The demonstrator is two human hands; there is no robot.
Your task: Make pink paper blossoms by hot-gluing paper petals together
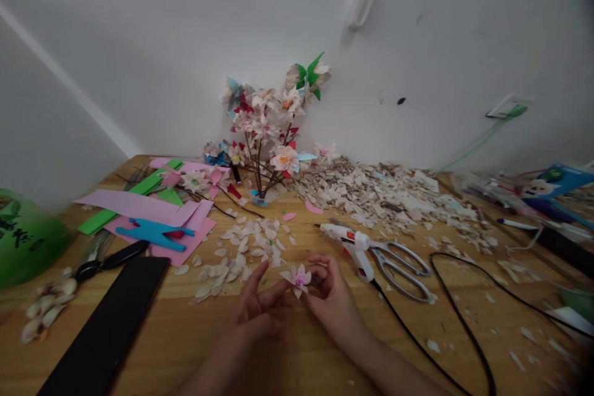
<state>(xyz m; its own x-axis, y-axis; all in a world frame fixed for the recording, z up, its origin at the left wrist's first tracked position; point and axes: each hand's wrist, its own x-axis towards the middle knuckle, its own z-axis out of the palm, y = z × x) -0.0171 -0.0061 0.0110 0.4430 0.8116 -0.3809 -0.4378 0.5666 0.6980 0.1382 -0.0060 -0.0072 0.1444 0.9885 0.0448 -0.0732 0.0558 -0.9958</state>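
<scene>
A small white flower with a pink centre [299, 278], its petals pale and pointed, is pinched in the fingertips of my right hand [329, 294]. My left hand [257, 309] is on the flower's other side with its fingers apart, one fingertip close to the petals; whether it touches them I cannot tell. Loose white petals [236, 247] lie scattered on the wood just beyond my hands. To the right of my right hand, a white glue gun [348, 238] lies on its side next to silver-handled scissors [401, 266].
A bunch of handmade flowers [266, 111] stands against the wall. Dry scraps [371, 192] are heaped at the back right. Coloured paper strips [139, 210], a black phone-like slab [111, 322] and a green container [28, 238] lie left. The glue gun's black cord [468, 325] loops across the right.
</scene>
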